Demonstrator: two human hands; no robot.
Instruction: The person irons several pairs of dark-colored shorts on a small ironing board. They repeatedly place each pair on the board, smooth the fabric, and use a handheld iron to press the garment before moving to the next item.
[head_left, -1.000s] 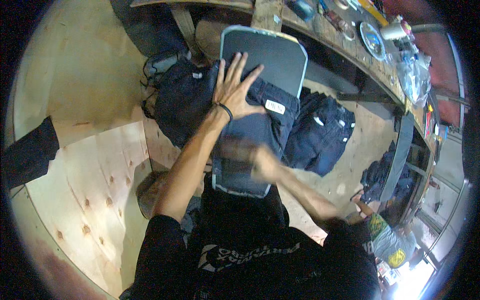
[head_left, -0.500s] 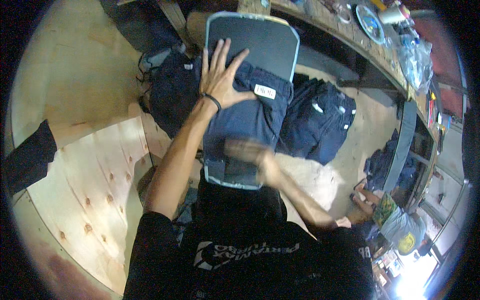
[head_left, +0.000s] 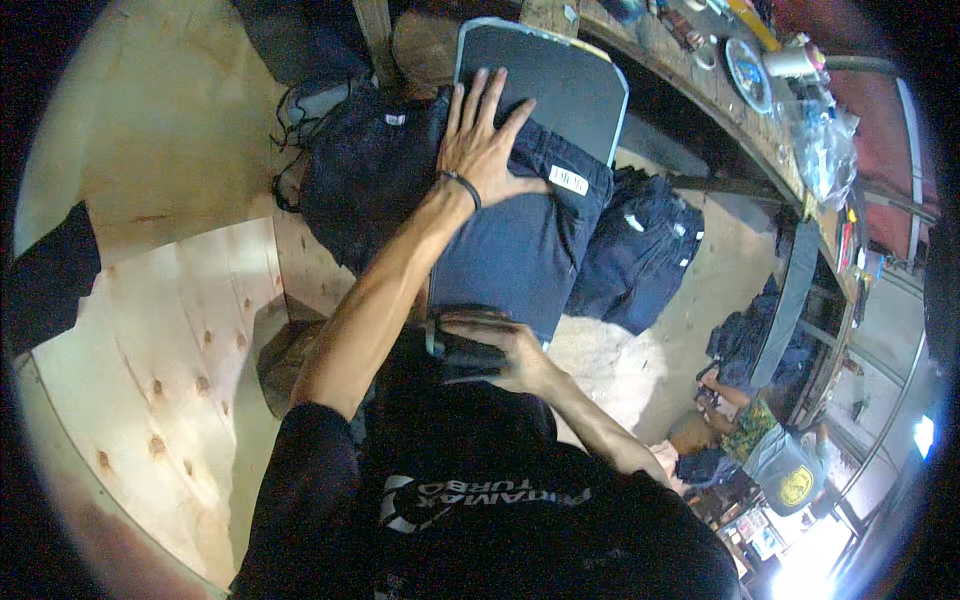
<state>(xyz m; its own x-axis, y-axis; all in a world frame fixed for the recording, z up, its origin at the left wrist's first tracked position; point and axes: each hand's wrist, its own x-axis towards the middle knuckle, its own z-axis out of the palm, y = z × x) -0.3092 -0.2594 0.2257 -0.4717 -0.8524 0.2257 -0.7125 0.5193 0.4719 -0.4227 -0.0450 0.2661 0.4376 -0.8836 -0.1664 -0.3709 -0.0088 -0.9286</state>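
Observation:
A dark navy pair of trousers or shorts [head_left: 520, 250] lies over a dark board with a pale rim [head_left: 545, 80], whose far end sticks out beyond the waistband. My left hand [head_left: 485, 150], a dark band at its wrist, presses flat near the waistband with fingers spread, partly on the cloth and partly on the board. A white label [head_left: 568, 180] sits on the waistband to the right of it. At the near end of the cloth is my right hand [head_left: 510, 350], its fingers stretched leftward and somewhat blurred by motion. Nothing shows in its grasp.
Dark garments lie on both sides, one heap [head_left: 360, 170] at left and one [head_left: 640, 250] at right. A wooden bench [head_left: 740, 120] holds a thread cone [head_left: 795, 62], a round dish [head_left: 748, 75] and a plastic bag [head_left: 825, 150]. Another person [head_left: 775, 460] sits at lower right.
The board and garment have shifted rightward in the picture as the view moved. My right hand has gone a little nearer to me, toward the garment's near end; my left stays on the waistband.

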